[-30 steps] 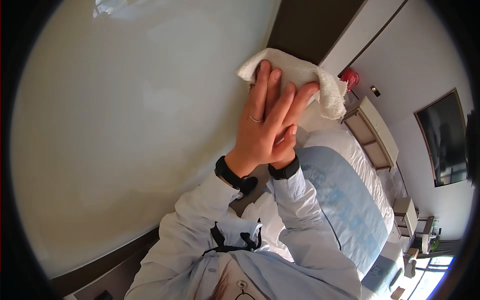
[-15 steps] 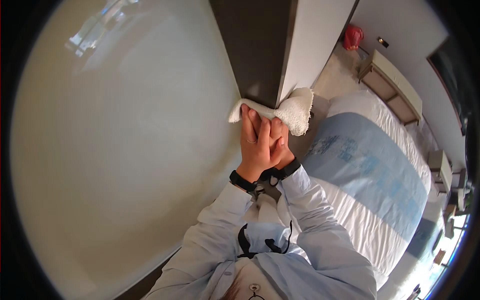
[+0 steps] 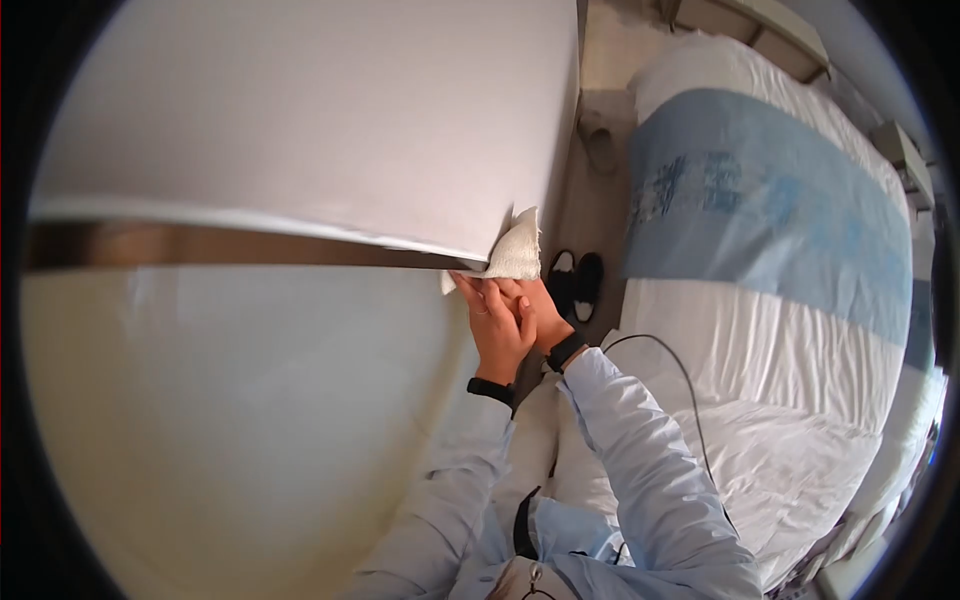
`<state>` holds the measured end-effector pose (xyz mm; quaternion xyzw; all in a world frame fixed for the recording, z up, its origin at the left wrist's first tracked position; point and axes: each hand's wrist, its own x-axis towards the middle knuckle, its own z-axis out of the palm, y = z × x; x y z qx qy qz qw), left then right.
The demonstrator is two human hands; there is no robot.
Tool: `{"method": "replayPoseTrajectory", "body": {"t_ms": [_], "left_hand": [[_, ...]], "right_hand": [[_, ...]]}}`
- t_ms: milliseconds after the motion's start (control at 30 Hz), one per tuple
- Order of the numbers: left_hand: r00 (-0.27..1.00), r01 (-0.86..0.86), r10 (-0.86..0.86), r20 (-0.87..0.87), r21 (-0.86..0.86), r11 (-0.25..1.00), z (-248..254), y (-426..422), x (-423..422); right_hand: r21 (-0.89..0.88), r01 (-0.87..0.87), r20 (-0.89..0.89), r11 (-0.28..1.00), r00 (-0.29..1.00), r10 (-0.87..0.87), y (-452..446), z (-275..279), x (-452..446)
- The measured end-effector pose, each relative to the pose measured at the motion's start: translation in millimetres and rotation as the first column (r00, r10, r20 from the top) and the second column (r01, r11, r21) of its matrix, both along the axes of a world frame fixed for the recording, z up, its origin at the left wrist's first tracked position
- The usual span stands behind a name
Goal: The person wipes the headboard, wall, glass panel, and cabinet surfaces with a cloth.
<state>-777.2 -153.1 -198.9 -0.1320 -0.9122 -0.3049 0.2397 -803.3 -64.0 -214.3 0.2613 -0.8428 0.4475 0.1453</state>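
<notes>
Cloth: centre of frame, at right end of dark strip, just above the fingertips. Strip's long axis runs leftward. Left hand overlaps right hand, fingers part-extended, both against cloth; neither clearly nearer. Grip closure: cannot tell.

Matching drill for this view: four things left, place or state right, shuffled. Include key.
Things
1. cloth
2. dark shoes
3. cord
4. wristbands

Place or state
A. curving over the white part of the bed
B. black, at the ends of the sleeves
C. off-white, against the fingers
D. on the floor beside the bed

Pairs: 1-C, 2-D, 3-A, 4-B
</notes>
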Motion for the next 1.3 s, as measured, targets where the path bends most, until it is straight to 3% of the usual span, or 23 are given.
{"method": "replayPoseTrajectory", "body": {"t_ms": [67,133,200,267,333,400,467,500,533,600,633,667,733,767,833,867,967,1000,1133,1200,1300], "left_hand": [[0.988,0.009,-0.016,0.156,0.047,0.999,-27.4,-3.1,4.3],[0.980,0.017,-0.018,0.199,0.008,1.000,-51.5,-8.4,7.5],[0.918,-0.001,-0.033,0.394,0.086,0.996,-72.6,-15.6,14.2],[0.886,-0.035,-0.011,0.464,0.090,0.995,-101.5,-18.3,27.9],[0.800,0.050,-0.029,0.599,-0.017,0.999,-114.5,-20.0,27.5],[0.830,0.076,-0.061,0.555,-0.005,0.997,-131.9,-22.9,23.2],[0.694,0.197,-0.073,0.717,-0.092,0.976,-131.1,-29.3,18.9],[0.483,0.224,-0.004,0.876,-0.119,0.967,-113.2,-28.2,9.6],[0.482,0.228,-0.005,0.876,-0.120,0.966,-120.2,-32.9,10.3],[0.404,-0.043,0.043,0.914,-0.028,0.999,-129.0,-39.3,0.4],[0.446,0.035,0.056,0.893,-0.080,0.996,-125.9,-38.6,3.0],[0.440,0.037,0.052,0.897,-0.076,0.996,-122.0,-37.3,9.1],[0.437,-0.062,-0.022,0.899,0.054,0.997,-114.0,-33.1,18.0],[0.440,-0.061,-0.024,0.898,0.056,0.997,-104.6,-31.7,22.4],[0.386,-0.211,-0.030,0.922,0.120,0.970,-78.3,-28.7,33.7],[0.393,-0.212,-0.035,0.919,0.128,0.969,-70.2,-30.4,38.9],[0.611,-0.259,-0.056,0.790,0.266,0.929,-51.1,-39.1,51.1],[0.636,-0.257,-0.066,0.769,0.291,0.921,-32.2,-36.5,51.3],[0.846,-0.122,-0.042,0.531,0.271,0.955,67.9,-18.2,46.0],[0.905,-0.088,-0.042,0.423,0.283,0.955,119.7,-12.7,44.9],[0.930,0.085,-0.195,0.311,0.335,0.938,194.6,-5.4,42.8]], "right_hand": [[0.051,0.026,0.071,0.998,0.997,-0.029,-7.3,-31.1,7.0],[0.130,-0.010,0.205,0.991,0.979,-0.017,-11.7,-55.8,11.6],[0.129,0.000,0.193,0.992,0.981,-0.025,-14.9,-78.1,13.5],[0.174,-0.033,0.197,0.984,0.980,-0.002,-14.8,-112.7,24.4],[0.151,-0.038,0.265,0.988,0.964,-0.003,-16.2,-134.7,35.6],[0.112,-0.009,0.305,0.994,0.952,-0.026,-10.5,-147.2,30.5],[0.092,0.020,0.378,0.996,0.924,-0.054,-9.4,-162.6,30.1],[0.085,0.040,0.435,0.996,0.898,-0.073,-9.2,-170.0,35.4],[0.083,0.044,0.436,0.996,0.897,-0.076,-10.0,-183.4,41.7],[0.156,0.047,0.612,0.987,0.780,-0.134,-13.6,-197.2,40.0],[0.134,0.074,0.714,0.988,0.685,-0.148,-12.3,-180.8,38.1],[0.138,0.074,0.718,0.988,0.679,-0.152,-15.2,-197.8,42.5],[0.290,0.087,0.495,0.953,0.839,-0.227,-21.7,-255.8,48.9],[0.292,0.088,0.491,0.952,0.840,-0.228,-18.1,-240.7,44.3],[0.146,0.082,0.759,0.986,0.630,-0.165,-9.3,-194.9,33.0],[0.152,0.081,0.754,0.985,0.635,-0.168,-5.3,-177.5,30.8],[-0.005,0.145,0.614,0.989,0.781,-0.111,7.2,-123.2,36.8],[-0.041,0.129,0.633,0.991,0.770,-0.074,13.3,-93.5,40.4],[-0.293,0.121,0.505,0.948,0.862,0.046,41.7,55.9,59.9],[-0.317,0.047,0.473,0.947,0.874,0.115,56.9,112.1,73.8],[-0.296,-0.043,0.381,0.954,0.911,0.159,73.1,186.9,89.6]]}}
